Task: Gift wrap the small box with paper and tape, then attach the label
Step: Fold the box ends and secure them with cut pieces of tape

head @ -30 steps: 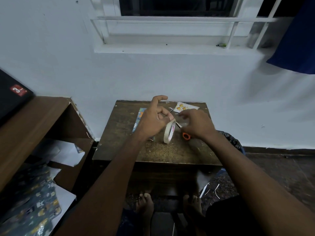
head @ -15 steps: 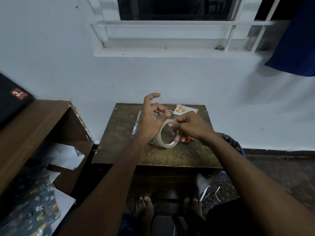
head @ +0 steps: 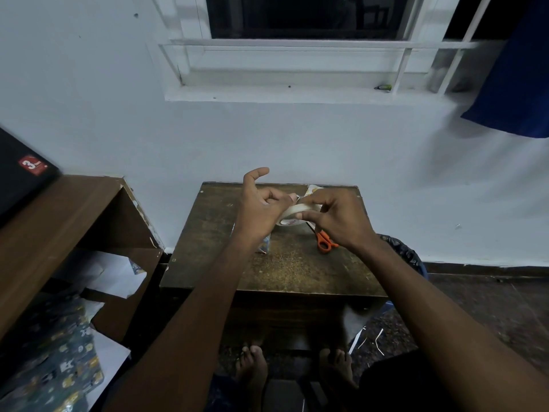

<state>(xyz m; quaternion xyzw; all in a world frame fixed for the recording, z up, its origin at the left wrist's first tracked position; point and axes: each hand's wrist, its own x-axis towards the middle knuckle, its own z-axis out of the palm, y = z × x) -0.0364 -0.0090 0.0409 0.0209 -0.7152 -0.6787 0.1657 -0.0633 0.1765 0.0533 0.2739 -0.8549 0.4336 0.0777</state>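
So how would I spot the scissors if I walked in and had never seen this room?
Find the small dark wooden table under the window. The scissors lie on its right half, just below the right hand. Their bright orange handles are the only vivid colour on the table.

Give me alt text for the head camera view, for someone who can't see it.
Two bare hands hold a roll of tape above a small wooden table: the left hand and right hand both pinch it. Orange-handled scissors lie on the table near the right hand, below a white wall and window.
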